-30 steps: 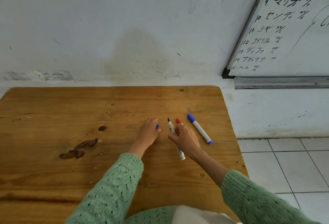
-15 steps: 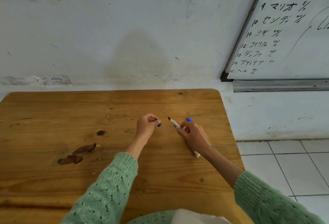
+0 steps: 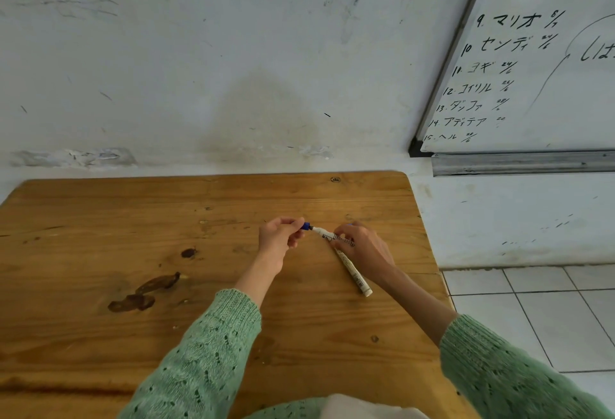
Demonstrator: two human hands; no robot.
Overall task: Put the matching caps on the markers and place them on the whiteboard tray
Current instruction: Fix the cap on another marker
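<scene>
My right hand grips a white marker just above the wooden table, its dark tip pointing left. My left hand pinches a small blue cap that touches the marker's tip. The other two markers lie behind my right hand and are hidden by it. The metal whiteboard tray runs along the bottom of the whiteboard at the upper right, beyond the table's corner.
The wooden table stands against a scuffed white wall, with dark knots on its left half. White floor tiles lie to the right of the table's edge.
My right hand lifted the white marker off the table and turned its tip left. My left hand raised the blue cap and brought it to the tip.
</scene>
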